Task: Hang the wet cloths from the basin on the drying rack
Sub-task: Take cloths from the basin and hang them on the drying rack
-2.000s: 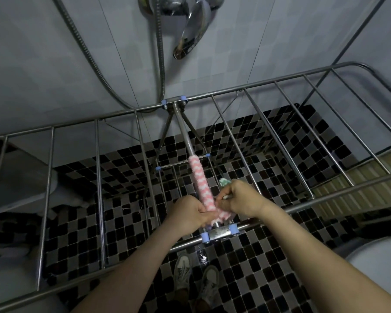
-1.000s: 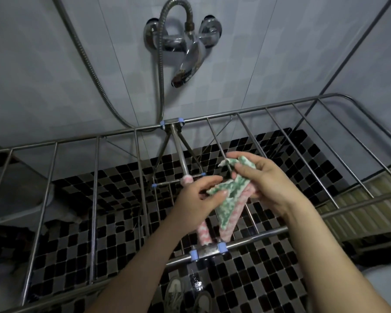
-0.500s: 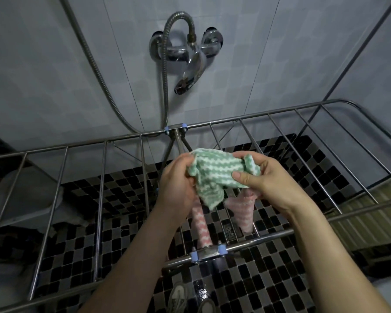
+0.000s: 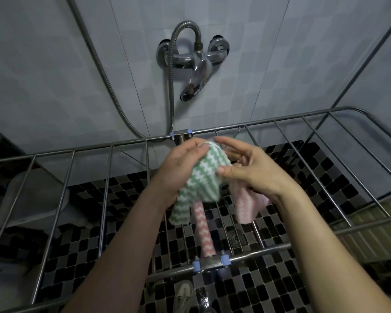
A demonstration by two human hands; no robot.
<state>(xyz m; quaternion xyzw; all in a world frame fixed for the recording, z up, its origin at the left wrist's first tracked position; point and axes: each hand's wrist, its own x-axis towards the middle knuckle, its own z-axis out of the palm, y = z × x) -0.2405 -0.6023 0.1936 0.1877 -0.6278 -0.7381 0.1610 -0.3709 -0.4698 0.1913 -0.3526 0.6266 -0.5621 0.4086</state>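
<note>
A green-and-white zigzag cloth (image 4: pixel 199 179) is bunched between my hands above the steel drying rack (image 4: pixel 253 259). My left hand (image 4: pixel 181 168) grips its left side and top. My right hand (image 4: pixel 248 170) pinches its right edge with the thumb while a pink-and-white cloth (image 4: pixel 246 206) hangs from under the palm. Another pink zigzag cloth (image 4: pixel 203 231) lies draped along the rack's centre bar below my hands. The basin is out of sight.
A chrome tap (image 4: pixel 194 64) and shower hose (image 4: pixel 104 75) are fixed to the tiled wall behind the rack. Black mosaic floor and a drain (image 4: pixel 235 239) show through the rods. My shoes (image 4: pixel 183 297) are under the near rail. A pale fixture (image 4: pixel 32 199) sits at left.
My hands left the pink cloth draped on the centre bar and rose toward the far rail. They now work the green cloth open, and the pink one hangs from my right hand.
</note>
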